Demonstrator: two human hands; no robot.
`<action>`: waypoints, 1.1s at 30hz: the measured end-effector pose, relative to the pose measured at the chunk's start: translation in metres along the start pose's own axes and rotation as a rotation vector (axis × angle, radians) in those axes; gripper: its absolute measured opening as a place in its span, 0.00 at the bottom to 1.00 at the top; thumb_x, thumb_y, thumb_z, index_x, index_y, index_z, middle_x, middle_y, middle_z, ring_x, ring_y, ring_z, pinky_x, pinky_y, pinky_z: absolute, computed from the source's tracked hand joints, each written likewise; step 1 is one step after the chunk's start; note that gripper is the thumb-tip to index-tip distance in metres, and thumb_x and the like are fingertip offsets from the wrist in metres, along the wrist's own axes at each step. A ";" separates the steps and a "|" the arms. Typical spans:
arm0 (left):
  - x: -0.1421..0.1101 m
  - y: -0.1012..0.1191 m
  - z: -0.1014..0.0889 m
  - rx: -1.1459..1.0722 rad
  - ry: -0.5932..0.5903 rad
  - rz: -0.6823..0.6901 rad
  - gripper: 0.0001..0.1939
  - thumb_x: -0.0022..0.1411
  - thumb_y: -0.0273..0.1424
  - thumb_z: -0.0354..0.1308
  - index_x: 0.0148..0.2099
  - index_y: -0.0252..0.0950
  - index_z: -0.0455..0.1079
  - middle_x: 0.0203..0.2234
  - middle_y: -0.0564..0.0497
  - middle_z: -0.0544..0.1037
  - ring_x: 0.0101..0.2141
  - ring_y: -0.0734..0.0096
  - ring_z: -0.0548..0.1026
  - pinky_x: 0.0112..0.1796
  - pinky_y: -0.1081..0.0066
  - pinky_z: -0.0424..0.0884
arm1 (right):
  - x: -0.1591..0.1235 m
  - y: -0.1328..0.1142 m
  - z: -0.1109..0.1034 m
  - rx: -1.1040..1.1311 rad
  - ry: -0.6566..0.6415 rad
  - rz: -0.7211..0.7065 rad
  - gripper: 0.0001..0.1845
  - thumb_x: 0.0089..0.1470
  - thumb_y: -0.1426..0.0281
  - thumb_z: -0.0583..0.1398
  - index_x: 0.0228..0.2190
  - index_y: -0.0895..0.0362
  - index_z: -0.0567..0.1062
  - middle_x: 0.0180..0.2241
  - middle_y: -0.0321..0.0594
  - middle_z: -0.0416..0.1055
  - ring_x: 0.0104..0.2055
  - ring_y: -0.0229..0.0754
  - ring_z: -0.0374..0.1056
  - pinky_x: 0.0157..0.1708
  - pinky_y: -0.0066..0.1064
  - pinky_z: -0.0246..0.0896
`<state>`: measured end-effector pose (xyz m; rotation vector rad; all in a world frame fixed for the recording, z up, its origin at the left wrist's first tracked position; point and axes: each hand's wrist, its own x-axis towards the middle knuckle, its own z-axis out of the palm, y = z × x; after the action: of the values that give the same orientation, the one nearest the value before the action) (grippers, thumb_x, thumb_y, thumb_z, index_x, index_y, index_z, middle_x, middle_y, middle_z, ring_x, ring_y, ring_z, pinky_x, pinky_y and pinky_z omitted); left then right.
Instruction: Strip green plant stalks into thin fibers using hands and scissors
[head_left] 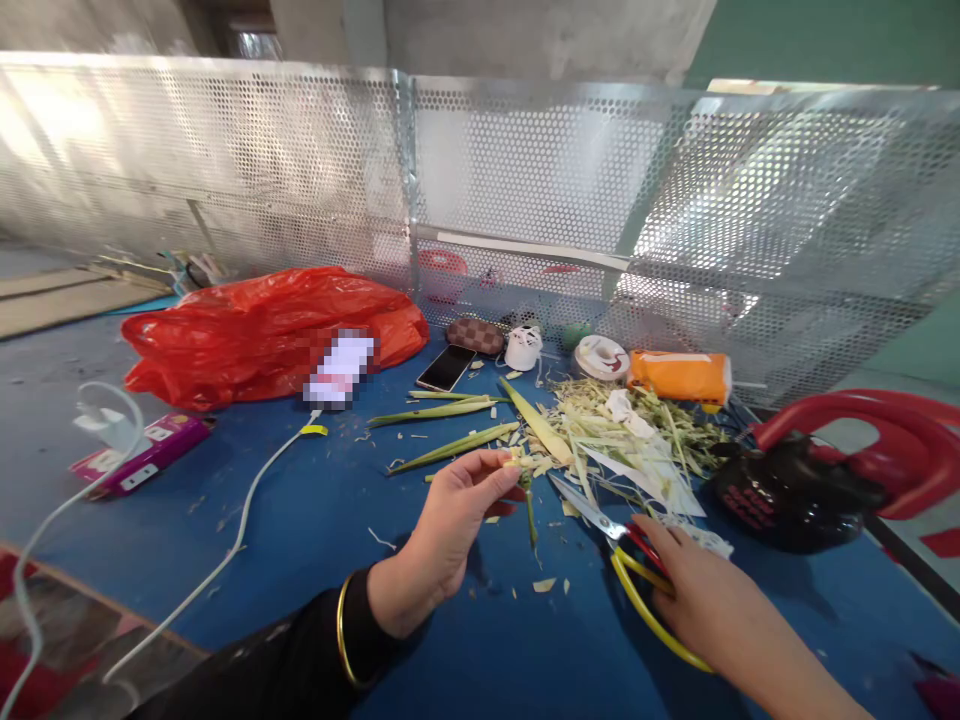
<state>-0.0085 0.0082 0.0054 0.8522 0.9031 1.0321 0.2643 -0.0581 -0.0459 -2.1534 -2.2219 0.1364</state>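
My left hand [457, 515] is raised above the blue table, thumb and fingers pinching a small pale yellow-green plant piece [514, 458]. A thin green stem hangs below those fingertips. My right hand [701, 585] is closed around the red and yellow handles of a pair of scissors [619, 540]. The blades are nearly together and point away to the left. Just beyond the hands lie pale husk-like leaves, among them a broad yellowish leaf [536, 422] and a long green leaf [454, 447]. Small cut bits are scattered around them.
A heap of plant scraps [630, 425] lies behind the scissors. At right stands a black pot-like object [795, 495] with a red handle. Farther back are an orange packet [679, 376], a tape roll [601, 357], a dark phone [447, 368] and a red plastic bag [247, 335]. A white cable [244, 520] crosses the left side.
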 end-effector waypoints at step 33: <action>0.002 -0.007 -0.006 0.675 0.200 0.654 0.04 0.55 0.28 0.63 0.35 0.38 0.74 0.31 0.53 0.81 0.31 0.73 0.79 0.35 0.76 0.75 | -0.022 -0.056 -0.014 1.603 -0.430 -0.146 0.39 0.44 0.43 0.63 0.52 0.51 0.69 0.25 0.32 0.62 0.17 0.25 0.53 0.16 0.18 0.49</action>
<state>-0.0109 0.0091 -0.0034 1.7083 1.2040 1.4098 0.2104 -0.0811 -0.0256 -1.0153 -1.2807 1.7184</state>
